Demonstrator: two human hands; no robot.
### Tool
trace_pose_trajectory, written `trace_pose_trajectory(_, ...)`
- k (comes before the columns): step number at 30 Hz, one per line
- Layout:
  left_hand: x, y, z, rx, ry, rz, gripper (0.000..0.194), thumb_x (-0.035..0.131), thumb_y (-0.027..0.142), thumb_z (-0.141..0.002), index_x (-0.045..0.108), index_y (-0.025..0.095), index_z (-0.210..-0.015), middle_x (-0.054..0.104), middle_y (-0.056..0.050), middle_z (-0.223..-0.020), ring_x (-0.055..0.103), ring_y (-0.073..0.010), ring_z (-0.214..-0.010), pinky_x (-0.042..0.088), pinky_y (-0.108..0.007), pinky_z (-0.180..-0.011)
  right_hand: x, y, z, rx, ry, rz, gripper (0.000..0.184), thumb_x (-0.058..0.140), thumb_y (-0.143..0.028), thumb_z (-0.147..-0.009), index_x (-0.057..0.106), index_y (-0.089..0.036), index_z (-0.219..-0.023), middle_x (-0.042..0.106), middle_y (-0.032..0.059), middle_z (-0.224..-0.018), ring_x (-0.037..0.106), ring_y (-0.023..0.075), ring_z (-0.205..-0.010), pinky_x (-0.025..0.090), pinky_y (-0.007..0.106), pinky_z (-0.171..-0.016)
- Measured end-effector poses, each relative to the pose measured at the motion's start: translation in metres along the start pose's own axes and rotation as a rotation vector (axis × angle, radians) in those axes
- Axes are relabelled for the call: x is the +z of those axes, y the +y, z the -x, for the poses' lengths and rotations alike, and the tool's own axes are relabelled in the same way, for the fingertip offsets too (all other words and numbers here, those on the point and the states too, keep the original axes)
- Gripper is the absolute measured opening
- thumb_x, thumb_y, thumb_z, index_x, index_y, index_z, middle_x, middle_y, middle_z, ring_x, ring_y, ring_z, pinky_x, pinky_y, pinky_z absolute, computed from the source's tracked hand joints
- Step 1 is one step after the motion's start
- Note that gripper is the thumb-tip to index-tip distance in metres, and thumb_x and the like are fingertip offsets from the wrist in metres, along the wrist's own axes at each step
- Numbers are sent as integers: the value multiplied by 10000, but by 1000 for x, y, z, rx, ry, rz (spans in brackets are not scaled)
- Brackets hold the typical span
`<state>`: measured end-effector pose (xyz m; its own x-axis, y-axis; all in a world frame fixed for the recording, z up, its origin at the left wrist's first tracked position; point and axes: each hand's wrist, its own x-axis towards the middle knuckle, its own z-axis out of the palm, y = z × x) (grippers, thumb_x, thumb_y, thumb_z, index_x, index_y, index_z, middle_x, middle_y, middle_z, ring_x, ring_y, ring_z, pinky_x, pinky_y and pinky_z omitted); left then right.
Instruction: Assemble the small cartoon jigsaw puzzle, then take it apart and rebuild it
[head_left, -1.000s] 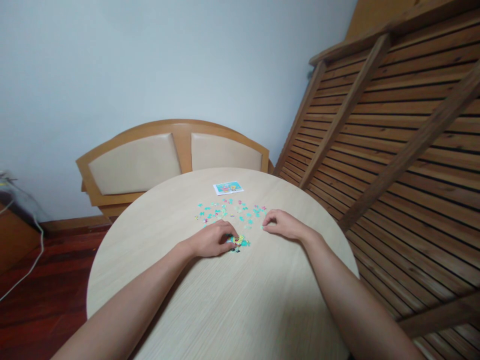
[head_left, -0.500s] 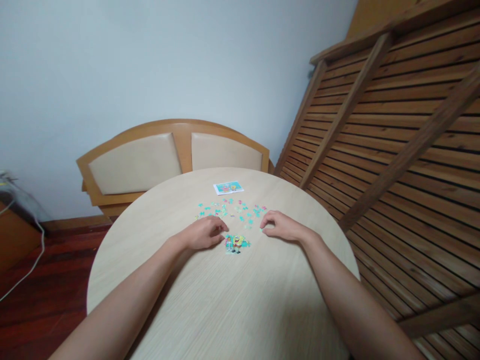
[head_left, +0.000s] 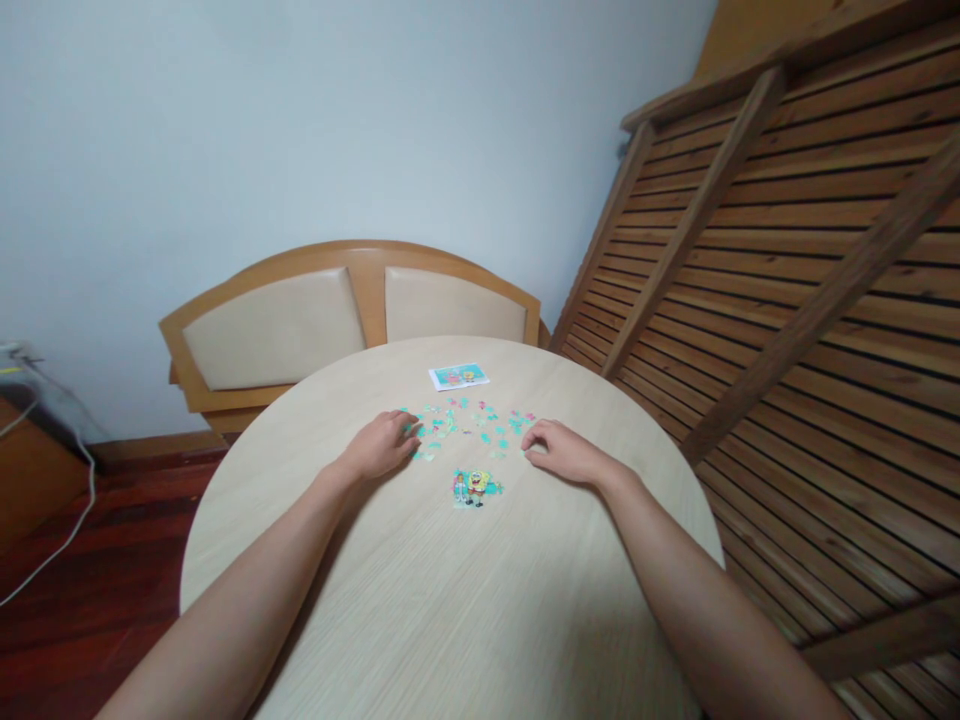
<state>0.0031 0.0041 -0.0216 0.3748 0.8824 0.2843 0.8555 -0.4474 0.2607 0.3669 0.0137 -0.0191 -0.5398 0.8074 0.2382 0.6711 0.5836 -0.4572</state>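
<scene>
A partly joined jigsaw puzzle [head_left: 477, 487] with a yellow cartoon figure lies on the pale round table [head_left: 480, 620]. Beyond it, loose puzzle pieces [head_left: 491, 438], mostly turquoise with some pink, are scattered about. My left hand [head_left: 382, 444] rests at the left edge of these pieces, fingers apart and curved down, hiding a few of them. At the right edge, my right hand [head_left: 561, 450] has thumb and forefinger pinched together on a small puzzle piece, almost wholly covered by the fingertips.
Behind the loose pieces lies a picture card [head_left: 459, 377] in turquoise. A headboard [head_left: 367, 300] with cream panels stands past the table's far edge. Wooden slats [head_left: 787, 300] lean along the right side. A white cable [head_left: 88, 490] hangs at the far left.
My left hand has let go of the joined puzzle and moved left and away from me to the loose pieces. My right hand has stayed almost in place.
</scene>
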Motion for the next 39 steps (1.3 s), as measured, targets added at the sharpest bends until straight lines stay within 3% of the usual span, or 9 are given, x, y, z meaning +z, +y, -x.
trace_pose_trajectory(5, 9, -8, 0, -50, 22, -67, 368, 510, 362, -912, 613, 156, -1200, 653, -162, -1234, 597, -301, -1142, 451, -434, -1015, 2, 0, 0, -27, 15, 25, 159, 599, -174, -794, 720, -180, -898, 712, 75, -957, 632, 234, -959, 465, 367, -937)
trace_pose_trajectory(13, 12, -31, 1, -181, 47, -110, 479, 501, 523, -918, 610, 159, -1210, 615, -161, -1326, 540, -314, -1252, 391, -447, -1097, 3, 6, -3, -39, 29, 0, 177, 583, -137, -801, 720, -180, -905, 716, 72, -963, 637, 223, -953, 464, 361, -934)
trace_pose_trajectory(17, 15, -32, -3, -203, 78, -121, 532, 501, 538, -918, 588, 142, -1263, 598, -173, -1353, 522, -315, -1281, 382, -442, -1112, 1, 6, -3, -45, 25, -1, 180, 580, -150, -820, 721, -177, -929, 716, 77, -973, 643, 225, -952, 469, 362, -935)
trace_pose_trajectory(21, 18, -16, -7, -106, 104, -101, 449, 486, 459, -944, 612, 157, -1252, 613, -156, -1336, 550, -293, -1254, 395, -432, -1107, 3, 6, -2, -39, 17, 8, 187, 580, -162, -839, 721, -172, -963, 719, 88, -1010, 642, 237, -997, 462, 379, -966)
trace_pose_trajectory(26, 23, 4, -7, 65, 50, -76, 400, 471, 408, -969, 652, 173, -1238, 633, -129, -1321, 566, -280, -1224, 411, -448, -1096, 6, 4, -3, -45, 26, 24, 190, 595, -171, -848, 726, -180, -986, 719, 91, -1024, 639, 236, -1016, 465, 383, -974)
trace_pose_trajectory(33, 26, 7, -5, 166, 27, -61, 411, 414, 388, -1015, 665, 168, -1253, 627, -135, -1338, 553, -270, -1248, 407, -459, -1108, 9, -1, -3, -77, 23, 44, 192, 599, -189, -867, 722, -175, -1015, 718, 93, -1035, 632, 236, -1022, 471, 400, -982)
trace_pose_trajectory(39, 30, 17, -6, 184, 15, -97, 475, 431, 449, -1005, 579, 180, -1367, 560, -105, -1440, 494, -292, -1336, 367, -475, -1150, 9, -2, -3, -73, 26, 37, 193, 598, -194, -870, 721, -193, -1019, 721, 86, -1049, 626, 247, -1076, 454, 429, -1030)
